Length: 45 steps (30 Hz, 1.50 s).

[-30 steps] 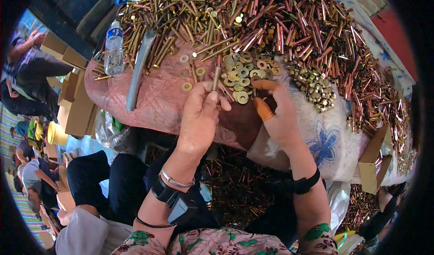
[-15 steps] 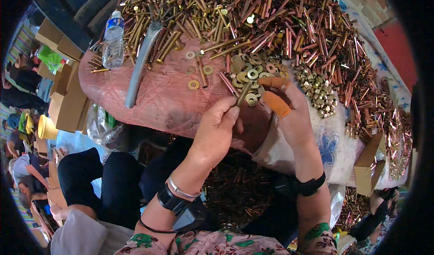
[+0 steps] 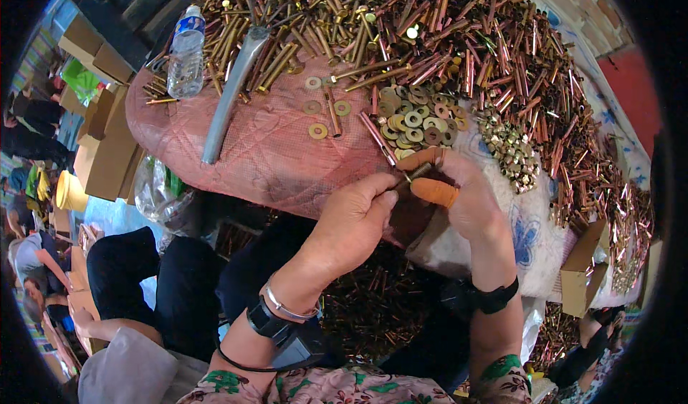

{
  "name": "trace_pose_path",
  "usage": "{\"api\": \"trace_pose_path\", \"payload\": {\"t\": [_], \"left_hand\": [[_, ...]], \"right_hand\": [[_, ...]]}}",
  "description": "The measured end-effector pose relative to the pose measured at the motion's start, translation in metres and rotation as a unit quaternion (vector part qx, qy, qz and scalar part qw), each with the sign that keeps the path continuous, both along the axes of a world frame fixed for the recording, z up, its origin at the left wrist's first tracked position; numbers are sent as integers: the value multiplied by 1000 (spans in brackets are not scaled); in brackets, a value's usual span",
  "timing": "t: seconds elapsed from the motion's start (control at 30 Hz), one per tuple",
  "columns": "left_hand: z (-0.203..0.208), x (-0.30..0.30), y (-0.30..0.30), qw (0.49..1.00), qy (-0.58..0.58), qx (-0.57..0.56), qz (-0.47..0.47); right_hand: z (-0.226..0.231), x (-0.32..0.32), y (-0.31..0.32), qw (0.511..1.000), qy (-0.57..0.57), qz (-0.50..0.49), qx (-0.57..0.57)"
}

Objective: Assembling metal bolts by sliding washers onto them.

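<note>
My left hand [image 3: 350,223] grips a brassy bolt [image 3: 423,169] between thumb and fingers, its shank pointing up and to the right. My right hand [image 3: 474,197], with orange finger covers on thumb and forefinger, pinches a washer [image 3: 408,178] at the bolt; the fingers hide part of it, and I cannot tell how far it sits on the shank. Just beyond my hands lies a heap of flat washers [image 3: 413,119]. A purplish metal sleeve [image 3: 378,139] rests beside that heap. To its right is a pile of small nuts [image 3: 510,151].
A large mound of bolts and sleeves [image 3: 459,38] covers the far side of the pink padded cloth [image 3: 265,178]. A grey tube [image 3: 233,99] and a plastic bottle [image 3: 187,56] stand to the left. An open cardboard box [image 3: 584,268] is at right. People sit at far left.
My right hand has come down to the bolt with a washer, closing its thumb and forefinger there. My left hand has shifted slightly right with the bolt.
</note>
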<state>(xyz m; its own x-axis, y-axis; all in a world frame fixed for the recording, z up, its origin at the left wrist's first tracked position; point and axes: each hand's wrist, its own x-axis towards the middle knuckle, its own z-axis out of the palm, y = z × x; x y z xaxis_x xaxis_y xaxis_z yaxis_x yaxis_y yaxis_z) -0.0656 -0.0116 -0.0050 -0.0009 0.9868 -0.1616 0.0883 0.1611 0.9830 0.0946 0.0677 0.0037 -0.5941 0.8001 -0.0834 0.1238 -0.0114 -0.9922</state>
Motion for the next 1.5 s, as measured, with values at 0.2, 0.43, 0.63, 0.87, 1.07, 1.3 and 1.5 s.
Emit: {"api": "trace_pose_path", "payload": {"t": [0.2,0.43,0.63,0.87,1.07,1.3,1.5], "left_hand": [[8,-3,-2,990,-128,-33,50],[7,-7,1,978,-165,-2,127],[6,-10,2,967,-210,-7,144],[4,-12,0,972,-174,-17,155],[1,-2,0,978,-168,1,127],[10,7,-1,984,-156,-43,75],[6,17,0,987,-154,-23,40]], "right_hand": [[13,-9,-8,993,-85,21,79],[14,-22,10,953,-113,-80,270],[-13,-42,9,794,-271,-74,539],[10,-29,0,940,-192,-152,236],[28,-19,-7,987,68,-140,41],[3,3,4,913,354,-172,-105],[7,9,2,894,400,-176,-103]]}}
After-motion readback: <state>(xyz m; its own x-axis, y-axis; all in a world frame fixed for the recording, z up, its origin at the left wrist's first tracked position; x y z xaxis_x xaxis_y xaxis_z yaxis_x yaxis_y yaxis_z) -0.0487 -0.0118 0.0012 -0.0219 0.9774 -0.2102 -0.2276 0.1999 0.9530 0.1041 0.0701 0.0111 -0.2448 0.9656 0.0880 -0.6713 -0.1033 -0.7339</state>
